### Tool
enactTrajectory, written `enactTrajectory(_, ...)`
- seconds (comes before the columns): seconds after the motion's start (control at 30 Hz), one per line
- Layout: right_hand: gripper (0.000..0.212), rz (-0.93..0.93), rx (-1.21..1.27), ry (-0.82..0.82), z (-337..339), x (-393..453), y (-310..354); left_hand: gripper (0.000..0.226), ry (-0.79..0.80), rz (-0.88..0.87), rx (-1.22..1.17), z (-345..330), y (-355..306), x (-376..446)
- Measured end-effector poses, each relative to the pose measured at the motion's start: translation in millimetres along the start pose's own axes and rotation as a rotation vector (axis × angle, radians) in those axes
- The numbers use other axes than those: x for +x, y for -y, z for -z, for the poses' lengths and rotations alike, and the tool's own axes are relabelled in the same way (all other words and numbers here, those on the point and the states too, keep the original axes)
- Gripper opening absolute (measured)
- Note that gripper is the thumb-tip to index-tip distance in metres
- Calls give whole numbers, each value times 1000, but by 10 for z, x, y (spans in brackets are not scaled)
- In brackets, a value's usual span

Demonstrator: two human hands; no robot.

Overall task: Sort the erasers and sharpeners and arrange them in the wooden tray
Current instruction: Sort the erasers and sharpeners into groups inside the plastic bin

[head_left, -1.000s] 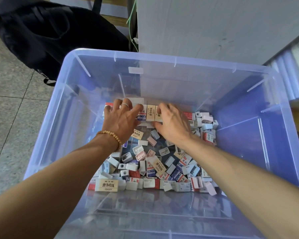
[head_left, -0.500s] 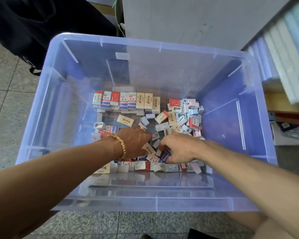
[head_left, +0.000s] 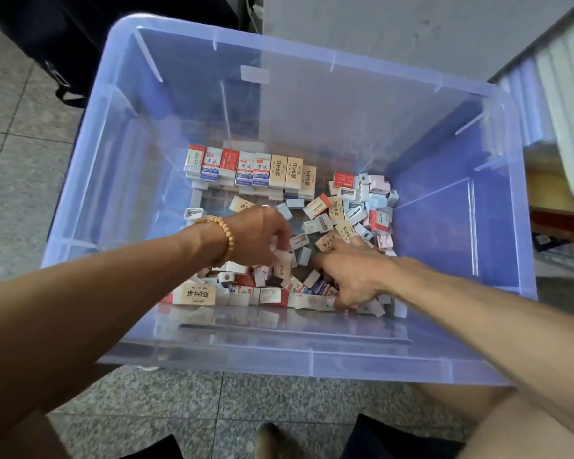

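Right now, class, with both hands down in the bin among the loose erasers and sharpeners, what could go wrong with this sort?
1. The erasers and sharpeners lie mixed in the loose pile, so a grab may lift both kinds.
2. The left hand and right hand work close together and may collide.
3. A forearm reaching back could topple the eraser row standing by the far wall.

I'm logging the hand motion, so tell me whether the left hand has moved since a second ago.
Yes. The left hand was up at the row of lined-up erasers along the far side; it has since pulled back toward the person, into the loose pile.
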State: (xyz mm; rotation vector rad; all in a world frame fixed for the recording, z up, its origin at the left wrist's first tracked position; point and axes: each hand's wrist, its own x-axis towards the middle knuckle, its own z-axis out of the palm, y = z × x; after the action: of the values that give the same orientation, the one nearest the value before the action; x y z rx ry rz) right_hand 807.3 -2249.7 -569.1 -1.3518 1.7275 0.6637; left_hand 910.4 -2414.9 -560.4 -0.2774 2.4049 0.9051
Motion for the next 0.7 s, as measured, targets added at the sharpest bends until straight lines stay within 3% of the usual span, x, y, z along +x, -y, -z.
enactTrajectory(0.13, 61, 5, 98, -51, 22, -66, 26, 21, 44, 25, -10, 51, 5, -115)
enactTrajectory(0.4, 19, 71, 88, 20, 15, -12, 134, 18, 41, 44, -120, 110, -21, -231)
enactTrajectory(0.47, 19, 70, 104, 39, 43, -21, 110, 16, 54, 43, -162, 175, -31, -260)
enactTrajectory(0.57, 28, 45, 347, 65, 105, -35, 54, 14, 78, 53, -226, 248, -33, -304)
enactTrajectory(0.7, 27, 23, 674, -125, 232, -45, -34, 12, 97, 120, -312, 267, -8, -346)
